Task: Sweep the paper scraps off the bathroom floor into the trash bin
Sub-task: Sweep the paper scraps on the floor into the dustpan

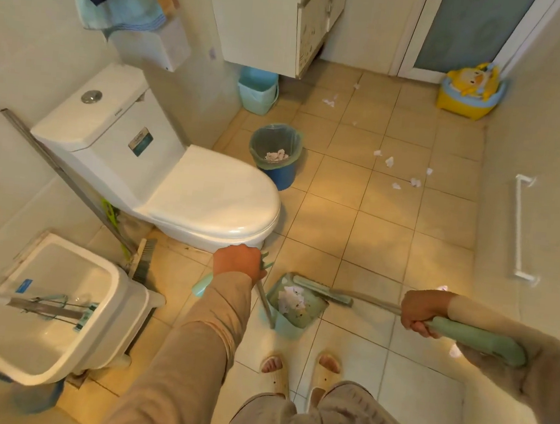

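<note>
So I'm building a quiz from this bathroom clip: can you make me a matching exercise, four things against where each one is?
Things:
1. dustpan
2. trash bin
3. yellow potty
4. broom handle

Places:
a. far corner by the door
b. in the right hand
c. beside the toilet bowl, lined with a bag
d. on the floor before the feet, holding scraps, its handle in the left hand

Pairs: 1-d, 2-c, 3-a, 4-b
</note>
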